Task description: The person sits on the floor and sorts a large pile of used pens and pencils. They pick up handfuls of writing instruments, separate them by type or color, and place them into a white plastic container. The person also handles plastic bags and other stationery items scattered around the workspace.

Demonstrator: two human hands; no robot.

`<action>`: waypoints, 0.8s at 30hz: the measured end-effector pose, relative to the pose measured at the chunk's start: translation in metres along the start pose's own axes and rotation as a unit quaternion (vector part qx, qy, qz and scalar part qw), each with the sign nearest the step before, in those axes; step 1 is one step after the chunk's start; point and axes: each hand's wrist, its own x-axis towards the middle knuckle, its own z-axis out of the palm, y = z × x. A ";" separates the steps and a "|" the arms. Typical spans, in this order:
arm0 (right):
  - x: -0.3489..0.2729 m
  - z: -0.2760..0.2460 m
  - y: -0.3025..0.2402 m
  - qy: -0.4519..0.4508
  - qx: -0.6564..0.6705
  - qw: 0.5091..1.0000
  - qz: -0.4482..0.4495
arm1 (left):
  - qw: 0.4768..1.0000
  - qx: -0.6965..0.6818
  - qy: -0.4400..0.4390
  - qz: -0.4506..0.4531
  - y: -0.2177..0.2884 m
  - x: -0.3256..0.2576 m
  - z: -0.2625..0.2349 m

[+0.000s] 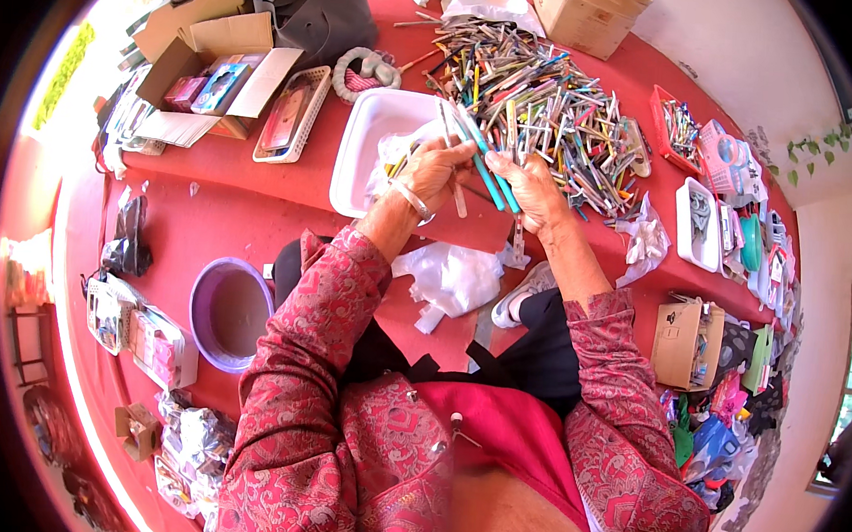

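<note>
Both hands are raised over the front edge of the red surface, close together. My left hand (pixel 430 171) is closed around a slim pale stick (pixel 461 203), perhaps a pen, with its fingertips against two teal pens (pixel 491 181). My right hand (pixel 534 193) is closed by the lower part of the teal pens, and a clear flat strip (pixel 518 240) hangs below it. Its fingers partly hide what they grip. Beyond the hands spreads a big heap of mixed pens (pixel 547 105). Left of them stands a white basin (pixel 346 172) with a clear plastic bag and some pens inside.
A crumpled white plastic bag (pixel 452 279) lies below the hands, near a shoe (pixel 510 303). On the left are a purple bucket (pixel 196 304) and an opened cardboard box (pixel 158 83). A red basket (pixel 663 115) of pens and a white tray (pixel 692 197) stand at right.
</note>
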 end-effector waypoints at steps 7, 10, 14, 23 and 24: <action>0.006 -0.004 0.012 0.019 -0.066 0.997 -0.027 | 0.999 -0.020 -0.020 -0.034 0.008 -0.008 0.012; 0.003 0.006 0.010 0.005 -0.005 0.998 -0.068 | 0.998 -0.016 -0.028 -0.049 0.012 -0.013 0.014; -0.007 0.006 -0.006 -0.047 -0.048 0.997 0.035 | 0.997 -0.048 -0.001 -0.068 0.005 -0.007 0.006; 0.003 -0.033 -0.025 -0.048 0.118 0.988 0.092 | 0.997 -0.024 -0.053 -0.055 0.001 -0.007 0.010; 0.003 -0.032 -0.025 -0.038 0.101 0.990 0.085 | 0.995 -0.029 -0.073 -0.057 -0.001 -0.009 0.012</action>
